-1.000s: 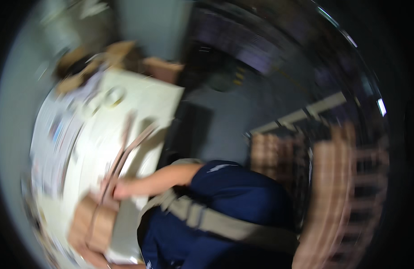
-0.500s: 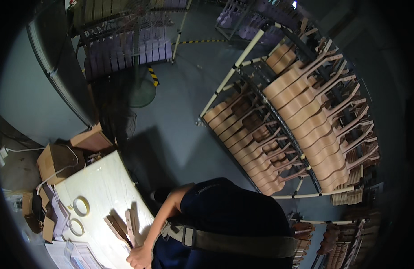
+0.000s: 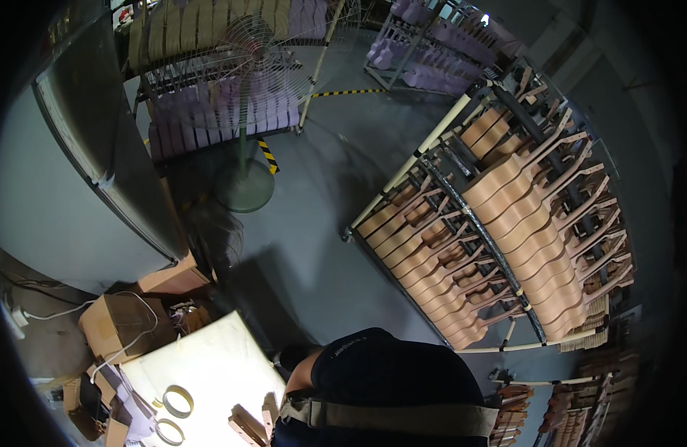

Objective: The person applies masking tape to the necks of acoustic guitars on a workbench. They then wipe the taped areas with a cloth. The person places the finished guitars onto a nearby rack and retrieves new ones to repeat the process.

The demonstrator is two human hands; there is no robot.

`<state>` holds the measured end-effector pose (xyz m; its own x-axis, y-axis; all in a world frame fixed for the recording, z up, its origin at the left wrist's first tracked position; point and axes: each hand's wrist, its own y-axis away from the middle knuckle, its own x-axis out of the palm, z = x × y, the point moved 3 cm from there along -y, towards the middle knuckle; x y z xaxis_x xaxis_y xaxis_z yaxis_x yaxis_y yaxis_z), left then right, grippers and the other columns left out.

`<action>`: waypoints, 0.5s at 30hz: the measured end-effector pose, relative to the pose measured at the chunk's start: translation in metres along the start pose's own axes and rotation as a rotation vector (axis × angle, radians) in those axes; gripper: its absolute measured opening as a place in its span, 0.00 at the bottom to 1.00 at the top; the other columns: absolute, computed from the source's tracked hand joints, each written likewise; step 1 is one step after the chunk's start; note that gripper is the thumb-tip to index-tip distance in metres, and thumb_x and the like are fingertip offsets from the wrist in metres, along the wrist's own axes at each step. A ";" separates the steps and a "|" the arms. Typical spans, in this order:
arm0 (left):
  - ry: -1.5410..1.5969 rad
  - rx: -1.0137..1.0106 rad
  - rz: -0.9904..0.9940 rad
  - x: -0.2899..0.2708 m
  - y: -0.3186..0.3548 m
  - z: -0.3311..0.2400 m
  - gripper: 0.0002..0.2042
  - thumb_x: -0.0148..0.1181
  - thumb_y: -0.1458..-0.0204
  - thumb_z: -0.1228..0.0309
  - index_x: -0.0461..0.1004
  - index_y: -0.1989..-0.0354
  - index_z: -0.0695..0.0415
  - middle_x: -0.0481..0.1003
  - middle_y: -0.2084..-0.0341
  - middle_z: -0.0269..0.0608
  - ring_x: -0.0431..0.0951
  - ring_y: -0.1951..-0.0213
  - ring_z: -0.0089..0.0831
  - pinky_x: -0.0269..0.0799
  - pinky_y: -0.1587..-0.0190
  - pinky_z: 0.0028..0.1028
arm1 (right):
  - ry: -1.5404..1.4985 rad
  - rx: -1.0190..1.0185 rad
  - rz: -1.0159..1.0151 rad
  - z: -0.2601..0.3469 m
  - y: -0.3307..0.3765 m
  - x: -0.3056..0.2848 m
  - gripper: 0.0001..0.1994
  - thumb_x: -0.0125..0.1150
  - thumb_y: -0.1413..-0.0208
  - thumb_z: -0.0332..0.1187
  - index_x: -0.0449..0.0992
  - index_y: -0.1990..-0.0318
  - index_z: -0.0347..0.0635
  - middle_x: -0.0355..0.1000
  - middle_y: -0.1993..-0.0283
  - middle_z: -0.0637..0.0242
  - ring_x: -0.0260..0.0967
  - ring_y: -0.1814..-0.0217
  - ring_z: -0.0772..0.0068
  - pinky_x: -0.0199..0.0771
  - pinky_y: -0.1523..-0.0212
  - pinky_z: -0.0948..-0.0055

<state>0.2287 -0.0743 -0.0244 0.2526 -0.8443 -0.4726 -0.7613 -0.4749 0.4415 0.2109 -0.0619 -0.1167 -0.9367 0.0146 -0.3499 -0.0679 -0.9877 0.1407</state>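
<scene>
Here are two wooden ends point(image 3: 246, 426), two tape rings point(image 3: 167, 407), one tabletop point(image 3: 217, 354); either hand's opening or hold I cannot tell

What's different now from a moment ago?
The camera's view swung, so the white table and two wooden necks sit lower and further right in the picture. The hand seen by those necks has gone out of view, so I can't tell whether it let go. The green fan base and the rack of wooden bodies stayed put on the floor.
</scene>
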 end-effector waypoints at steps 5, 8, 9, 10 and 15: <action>0.166 -0.154 -0.249 -0.058 0.002 0.031 0.25 0.43 0.46 0.54 0.67 0.49 0.63 0.71 0.53 0.46 0.71 0.53 0.41 0.67 0.52 0.36 | 0.116 -0.075 0.078 0.021 0.006 0.006 0.28 0.59 0.62 0.58 0.75 0.58 0.49 0.67 0.58 0.50 0.62 0.52 0.53 0.63 0.56 0.54; 0.350 -0.331 -0.530 -0.137 0.062 0.094 0.26 0.44 0.47 0.53 0.66 0.49 0.63 0.71 0.53 0.46 0.72 0.53 0.41 0.67 0.52 0.36 | 0.194 -0.191 0.194 0.059 0.013 0.048 0.30 0.58 0.62 0.61 0.75 0.57 0.49 0.67 0.57 0.49 0.61 0.51 0.51 0.62 0.55 0.52; 0.429 -0.390 -0.634 -0.168 0.096 0.119 0.26 0.44 0.47 0.53 0.66 0.49 0.63 0.71 0.53 0.46 0.72 0.53 0.41 0.68 0.53 0.36 | 0.227 -0.218 0.226 0.074 0.017 0.058 0.31 0.58 0.62 0.62 0.75 0.56 0.49 0.67 0.56 0.49 0.61 0.50 0.51 0.62 0.55 0.52; 0.520 -0.446 -0.737 -0.193 0.135 0.144 0.26 0.44 0.47 0.52 0.66 0.49 0.63 0.71 0.53 0.46 0.72 0.53 0.41 0.68 0.53 0.37 | 0.272 -0.215 0.233 0.083 0.022 0.059 0.31 0.58 0.63 0.63 0.75 0.56 0.49 0.67 0.56 0.48 0.61 0.50 0.50 0.62 0.55 0.51; 0.950 -0.601 -1.195 -0.231 0.362 0.239 0.28 0.45 0.48 0.51 0.66 0.49 0.63 0.71 0.53 0.46 0.73 0.54 0.40 0.69 0.54 0.37 | 0.582 -0.199 0.204 0.141 0.035 0.015 0.33 0.52 0.55 0.63 0.71 0.51 0.43 0.69 0.59 0.50 0.66 0.55 0.52 0.67 0.56 0.56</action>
<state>-0.2487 0.0083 0.0624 0.9189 0.3185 -0.2327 0.3943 -0.7617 0.5142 0.1464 -0.0748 0.0136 -0.5808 -0.2075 -0.7871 0.2091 -0.9726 0.1022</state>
